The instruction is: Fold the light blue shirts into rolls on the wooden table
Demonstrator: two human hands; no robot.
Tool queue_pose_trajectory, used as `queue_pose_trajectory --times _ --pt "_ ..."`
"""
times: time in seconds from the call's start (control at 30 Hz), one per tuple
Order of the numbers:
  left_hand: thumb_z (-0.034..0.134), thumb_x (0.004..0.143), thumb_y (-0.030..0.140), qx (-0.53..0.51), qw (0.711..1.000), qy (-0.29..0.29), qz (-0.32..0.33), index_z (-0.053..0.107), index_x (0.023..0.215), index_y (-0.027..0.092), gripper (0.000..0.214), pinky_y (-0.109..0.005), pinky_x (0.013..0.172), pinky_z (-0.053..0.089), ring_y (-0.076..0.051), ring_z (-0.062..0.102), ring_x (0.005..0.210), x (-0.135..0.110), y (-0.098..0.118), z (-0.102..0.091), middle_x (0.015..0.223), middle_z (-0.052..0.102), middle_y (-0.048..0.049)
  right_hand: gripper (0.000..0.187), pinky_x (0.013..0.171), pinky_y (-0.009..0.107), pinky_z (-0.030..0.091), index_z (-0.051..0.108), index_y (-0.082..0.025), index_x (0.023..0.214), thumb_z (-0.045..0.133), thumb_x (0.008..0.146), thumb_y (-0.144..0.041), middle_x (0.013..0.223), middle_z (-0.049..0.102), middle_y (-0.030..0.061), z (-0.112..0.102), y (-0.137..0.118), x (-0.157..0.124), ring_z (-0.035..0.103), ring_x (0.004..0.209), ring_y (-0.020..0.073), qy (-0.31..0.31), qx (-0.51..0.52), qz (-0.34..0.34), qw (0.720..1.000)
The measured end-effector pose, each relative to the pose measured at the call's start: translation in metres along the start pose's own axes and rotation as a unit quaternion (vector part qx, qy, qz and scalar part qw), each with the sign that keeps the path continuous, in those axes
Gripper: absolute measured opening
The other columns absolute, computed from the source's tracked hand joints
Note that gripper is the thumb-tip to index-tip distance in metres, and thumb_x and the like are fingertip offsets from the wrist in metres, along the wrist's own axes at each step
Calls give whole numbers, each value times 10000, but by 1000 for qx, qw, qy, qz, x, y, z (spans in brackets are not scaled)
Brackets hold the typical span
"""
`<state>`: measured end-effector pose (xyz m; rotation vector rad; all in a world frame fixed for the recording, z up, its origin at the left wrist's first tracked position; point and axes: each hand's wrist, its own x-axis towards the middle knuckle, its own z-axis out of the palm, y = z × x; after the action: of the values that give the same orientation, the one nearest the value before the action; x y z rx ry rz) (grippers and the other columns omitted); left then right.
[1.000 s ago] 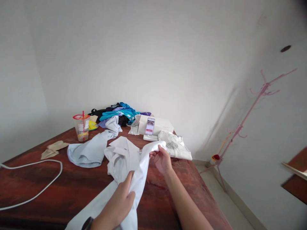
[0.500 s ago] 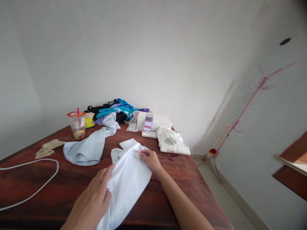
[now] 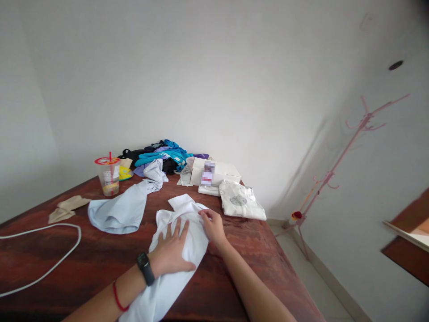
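A white collared garment (image 3: 161, 290), folded lengthwise, lies on the dark red-brown wooden table (image 3: 100, 264) in front of me. My left hand (image 3: 172, 250) rests flat on its upper part with the fingers spread; a black watch and a red cord are on that wrist. At the garment's upper right edge, my right hand (image 3: 212, 226) pinches the cloth between thumb and fingers. Left of the garment lies a pale blue garment (image 3: 117, 208), loosely stretched out. A white garment with a grey cloud print (image 3: 238, 200) sits folded beyond my right hand.
Further back are a heap of clothes (image 3: 164, 154) and a white box (image 3: 219, 172). A plastic cup with a red straw (image 3: 109, 179), a beige cloth (image 3: 69, 208) and a white cable (image 3: 50, 270) lie or stand at left. A pink coat rack (image 3: 345, 152) stands beyond the table's right side.
My left hand has moved from the garment's left edge up and right onto its top, its fingers now spread flat. My right hand stays at the upper right edge, shifted slightly.
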<state>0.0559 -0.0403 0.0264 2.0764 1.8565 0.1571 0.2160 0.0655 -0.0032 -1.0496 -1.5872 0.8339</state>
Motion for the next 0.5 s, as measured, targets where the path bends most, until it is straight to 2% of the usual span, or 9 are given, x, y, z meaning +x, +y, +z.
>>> queue_pose_trajectory --times 0.1,0.17,0.27,0.37,0.43,0.5 --pt "679 681 421 6 998 69 -12 130 1621 86 1139 -675 1074 335 -514 208 1475 10 -3 0 1643 185 -269 242 811 333 470 736 -214 872 579 878 -398 905 732 64 -4 1 3 637 872 239 36 21 -5 999" --pt "653 692 369 15 994 108 -9 168 1604 58 1078 -594 1012 428 -476 379 1391 16 -7 -2 1535 372 -297 229 847 334 466 732 -223 883 591 870 -403 952 721 69 -6 3 5 624 933 242 59 34 -8 998" --pt "704 635 333 11 992 124 -9 271 1559 58 1056 -530 972 456 -456 519 1256 28 -15 -9 1358 543 -275 187 920 348 456 733 -231 852 620 835 -379 969 701 71 -9 7 8 605 986 247 85 54 -8 995" --pt "715 603 245 -27 992 123 3 452 1438 104 887 -470 977 455 -418 587 1191 39 -27 -17 1240 643 -223 158 1028 381 420 733 -229 836 646 804 -356 1028 690 85 -11 9 12 589 1069 262 103 71 -2 992" --pt "675 639 204 -59 991 122 23 543 1332 132 709 -404 959 467 -364 632 1147 42 -35 -23 1187 689 -183 217 1106 420 366 742 -217 922 685 784 -374 1159 673 114 -11 9 14 553 1188 286 113 75 10 991" --pt "622 697 209 -89 988 125 36 599 1230 144 537 -356 929 480 -315 663 1101 42 -43 -30 1165 711 -151 434 1148 463 327 716 -210 1130 749 754 -425 1346 608 139 -12 6 14 496 1308 312 84 110 52 989"
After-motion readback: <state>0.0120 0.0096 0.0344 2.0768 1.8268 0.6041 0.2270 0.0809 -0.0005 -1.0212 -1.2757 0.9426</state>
